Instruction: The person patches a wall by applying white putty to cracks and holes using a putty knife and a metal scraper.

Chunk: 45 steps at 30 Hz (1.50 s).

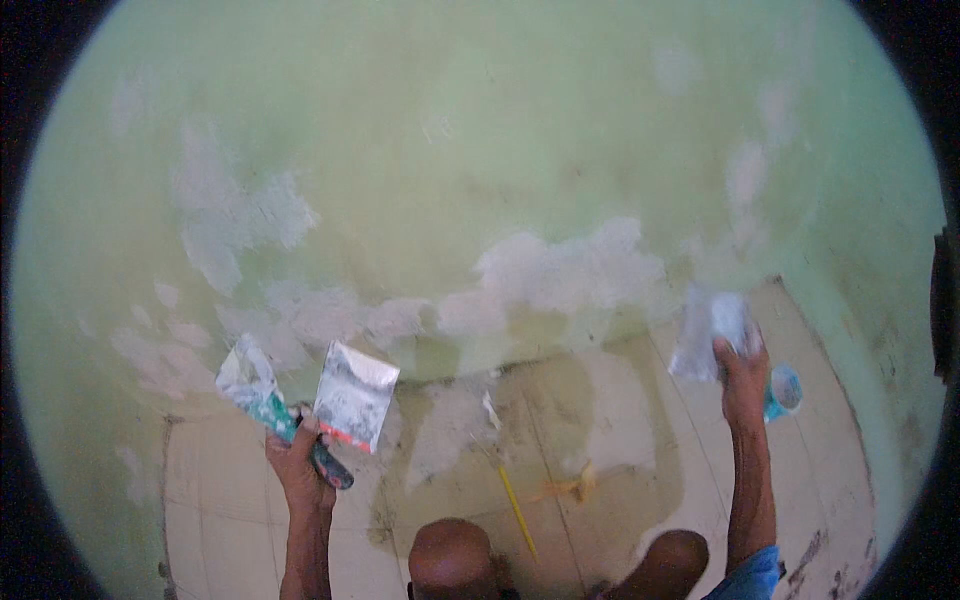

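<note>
My left hand (297,468) is closed around a putty knife (268,405) with a green and dark handle; its blade is smeared white. A wide flat filling blade (357,392), silver with white smears and a red lower edge, sits in the same hand, to the right of the knife. My right hand (743,375) grips a clear plastic bag (697,340) with white material in it, held low before the wall. Just right of that wrist, a small blue and white tub (784,392) stands on the floor.
The green wall (400,130) bears pale filler patches (570,270). On the tiled floor (230,510), which has a large damp-looking stain, lie a thin yellow stick (517,510) and an orange-yellow scrap (575,487). My knees (450,560) are at the lower edge.
</note>
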Motion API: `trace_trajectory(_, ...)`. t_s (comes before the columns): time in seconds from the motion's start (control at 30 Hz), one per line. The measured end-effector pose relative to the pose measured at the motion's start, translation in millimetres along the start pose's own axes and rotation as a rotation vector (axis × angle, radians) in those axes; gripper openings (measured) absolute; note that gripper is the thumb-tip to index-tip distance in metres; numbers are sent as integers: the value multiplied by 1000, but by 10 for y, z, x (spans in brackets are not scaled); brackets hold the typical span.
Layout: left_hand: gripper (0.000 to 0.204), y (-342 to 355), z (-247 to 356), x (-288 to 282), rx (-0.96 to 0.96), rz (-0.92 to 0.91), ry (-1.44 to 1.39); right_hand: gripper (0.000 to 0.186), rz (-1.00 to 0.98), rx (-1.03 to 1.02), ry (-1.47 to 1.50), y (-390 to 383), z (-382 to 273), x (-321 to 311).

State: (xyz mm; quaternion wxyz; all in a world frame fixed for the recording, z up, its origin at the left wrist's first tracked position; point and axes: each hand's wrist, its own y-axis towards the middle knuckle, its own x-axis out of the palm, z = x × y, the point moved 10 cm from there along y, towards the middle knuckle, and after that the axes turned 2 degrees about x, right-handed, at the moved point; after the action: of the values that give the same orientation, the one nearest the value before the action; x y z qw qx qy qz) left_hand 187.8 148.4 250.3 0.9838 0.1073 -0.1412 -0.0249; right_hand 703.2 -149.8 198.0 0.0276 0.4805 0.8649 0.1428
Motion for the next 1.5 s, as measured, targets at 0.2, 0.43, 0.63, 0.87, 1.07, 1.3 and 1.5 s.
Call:
trace_trajectory(0.2,25,-236,99,172,70,145,-12,54,-81,-543,-170,1255,-1721,1052)
trace_trajectory(0.43,22,-190,-23,62,167,286,-9,49,-10,-1115,-326,2068,-2817,1745)
trace_trajectory(0.63,24,-348,-16,359,209,466,109,48,-61,-1088,-616,3001,-2622,1765)
trace_trajectory(0.87,35,-320,75,306,212,594,206,45,-13,-1115,-573,3487,-2462,1489)
trace_trajectory(1.07,38,-353,-7,135,167,658,230,47,-129,-1224,-383,3844,-2710,1880)
trace_trajectory(1.3,48,-340,-57,27,241,727,173,42,-281,-988,-769,3919,-3020,2207)
trace_trajectory(1.5,51,-310,-126,-56,238,726,157,48,-420,-1099,-1154,3873,-2754,2554)
